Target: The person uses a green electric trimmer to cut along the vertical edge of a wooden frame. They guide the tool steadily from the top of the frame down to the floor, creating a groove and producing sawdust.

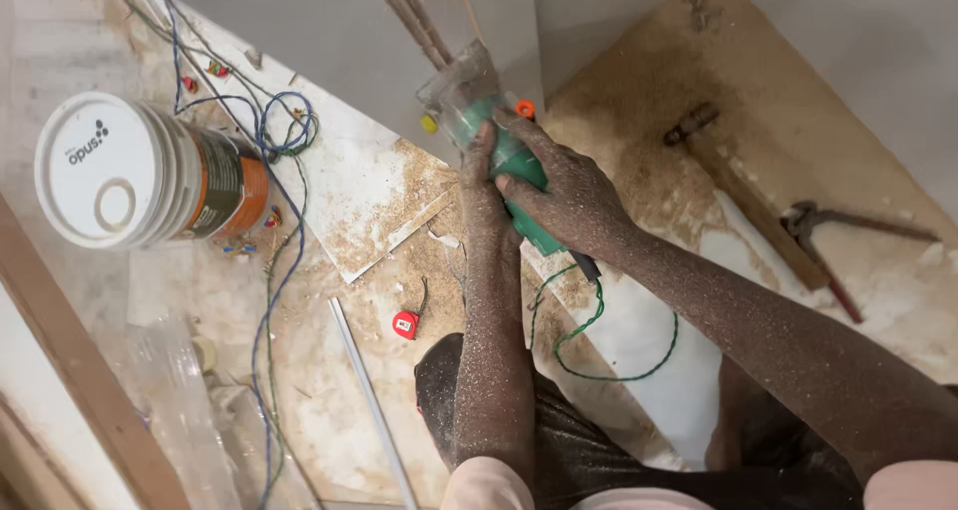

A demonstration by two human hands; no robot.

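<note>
A white lidded plastic bucket [110, 171] is left lying aside on the dusty floor [329, 410]. A green handheld power saw [499, 156] is clamped by both hands, left [482, 186] and right [564, 191], steadied against a grey board [329, 41]. A wooden-handled hammer [738, 186] is laid rightward.

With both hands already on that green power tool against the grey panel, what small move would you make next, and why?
Probably ease the green power tool slowly forward along the grey panel: the left hand and right hand both grip it, its front meets the panel, and sawdust lies everywhere.
</note>
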